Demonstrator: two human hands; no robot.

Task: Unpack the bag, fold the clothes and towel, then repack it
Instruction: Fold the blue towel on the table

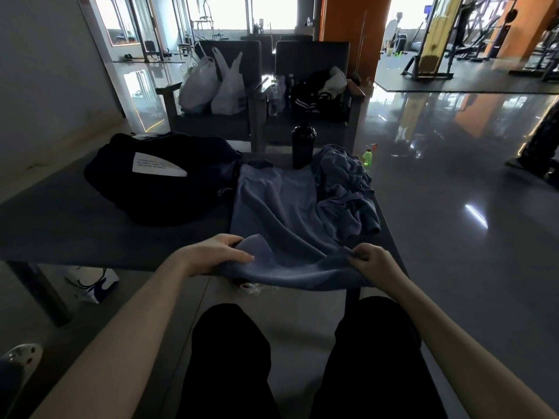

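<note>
Gym lounge, dark table [60, 231]. Left hand [211, 252] and right hand [372, 264] each grip a near corner of blue towel [278, 207]; likely the folding step. Next: carry both corners toward 12 o'clock.

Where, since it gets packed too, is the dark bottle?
In the head view, the dark bottle stands upright slightly right of centre, beyond the spread towel and left of the crumpled blue cloth.

Dusty blue flat cloth [272, 201] and same blue crumpled cloth [344, 189]. Black bag [169, 201] with a white label [157, 164]. Black tall bottle [302, 146]. Dark grey bench [60, 225]. Bright green little bottle [367, 158] on shiny grey floor [453, 182]. White plastic bags [217, 83]. Black trousers [230, 358]. Orange pillar [348, 19].
</note>
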